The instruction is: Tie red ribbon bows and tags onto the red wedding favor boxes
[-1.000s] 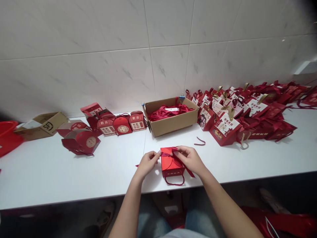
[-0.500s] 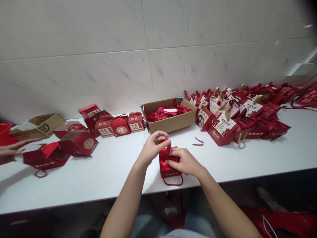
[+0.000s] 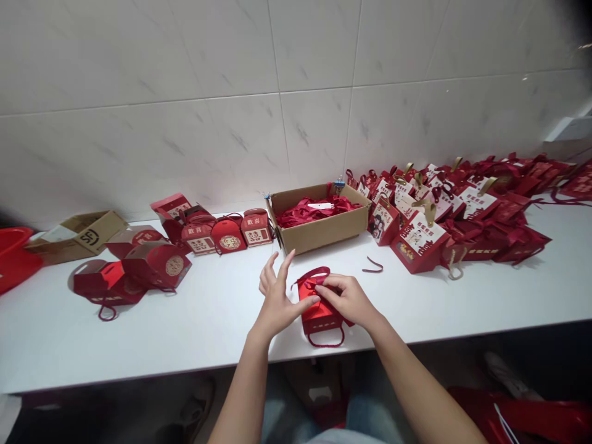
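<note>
A small red gift box (image 3: 320, 322) lies at the table's front edge with a twisted cord handle (image 3: 327, 345) hanging toward me. Dark red ribbon (image 3: 319, 270) curves in a loop over its far side. My right hand (image 3: 349, 300) pinches the ribbon on top of the box. On the box's left, my left hand (image 3: 279, 303) is open, its fingers spread and raised, its thumb tip close to the ribbon. Whether that thumb touches the box I cannot tell. A short piece of dark cord (image 3: 372, 265) lies to the right, beyond my right hand.
Behind the box stands a cardboard box (image 3: 324, 237) of red ribbons. Many finished-looking red gift boxes (image 3: 419, 243) crowd the right. Further red boxes (image 3: 229, 237) stand left, near an open carton (image 3: 87, 237) and a red basin (image 3: 16, 259). A tiled wall (image 3: 231, 142) backs the table.
My left hand has let go of the ribbon and spread its fingers, moving left. The ribbon has dropped into a loop. Another person's hand at far left has gone from the red box there.
</note>
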The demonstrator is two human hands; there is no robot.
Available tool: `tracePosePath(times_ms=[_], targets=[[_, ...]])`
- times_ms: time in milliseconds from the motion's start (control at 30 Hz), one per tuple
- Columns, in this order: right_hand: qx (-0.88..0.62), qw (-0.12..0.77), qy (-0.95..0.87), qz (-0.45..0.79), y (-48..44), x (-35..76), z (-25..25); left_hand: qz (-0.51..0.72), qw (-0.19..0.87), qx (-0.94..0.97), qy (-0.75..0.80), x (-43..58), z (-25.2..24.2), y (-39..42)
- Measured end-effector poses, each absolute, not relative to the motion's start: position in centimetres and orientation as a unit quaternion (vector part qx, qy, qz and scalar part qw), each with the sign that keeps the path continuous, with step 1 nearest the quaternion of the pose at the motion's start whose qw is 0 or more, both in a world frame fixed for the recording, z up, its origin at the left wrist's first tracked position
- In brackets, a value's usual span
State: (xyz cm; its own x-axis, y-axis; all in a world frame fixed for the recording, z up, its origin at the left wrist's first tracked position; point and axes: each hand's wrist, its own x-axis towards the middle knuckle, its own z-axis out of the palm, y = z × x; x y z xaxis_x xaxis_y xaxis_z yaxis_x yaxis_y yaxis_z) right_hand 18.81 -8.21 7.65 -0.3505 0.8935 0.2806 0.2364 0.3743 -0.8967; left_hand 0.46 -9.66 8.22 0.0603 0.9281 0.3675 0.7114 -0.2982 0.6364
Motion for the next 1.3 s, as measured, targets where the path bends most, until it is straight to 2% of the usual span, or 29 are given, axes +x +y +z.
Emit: tracePosePath(times_ms=[267, 433, 567, 800, 1000, 1300], targets=[[-0.410, 0.435, -0.677, 0.430, -8.1, 18.5, 6.5, 0.419, 0.104, 0.744, 0.509, 0.8, 7.1, -9.2], [-0.423, 0.477, -0.626, 0.449, -8.2, 18.2, 6.2, 0.413, 0.175, 0.758, 0.474, 1.1, 6.4, -9.5], [-0.406, 0.464, -0.665, 0.421, -8.2, 18.4, 6.5, 0.421, 0.191, 0.741, 0.487, 1.6, 6.1, -9.4], [-0.411, 0.432, -0.736, 0.322, -8.4, 18.9, 7.0, 0.434, 0.116, 0.753, 0.481, 1.9, 6.3, -9.2], [-0.426, 0.419, -0.755, 0.269, -8.4, 18.9, 6.8, 0.447, 0.091, 0.755, 0.471, 2.0, 6.1, -9.2], [-0.490, 0.387, -0.708, 0.330, -8.1, 18.7, 6.6, 0.466, 0.146, 0.757, 0.434, 1.7, 5.5, -9.0]])
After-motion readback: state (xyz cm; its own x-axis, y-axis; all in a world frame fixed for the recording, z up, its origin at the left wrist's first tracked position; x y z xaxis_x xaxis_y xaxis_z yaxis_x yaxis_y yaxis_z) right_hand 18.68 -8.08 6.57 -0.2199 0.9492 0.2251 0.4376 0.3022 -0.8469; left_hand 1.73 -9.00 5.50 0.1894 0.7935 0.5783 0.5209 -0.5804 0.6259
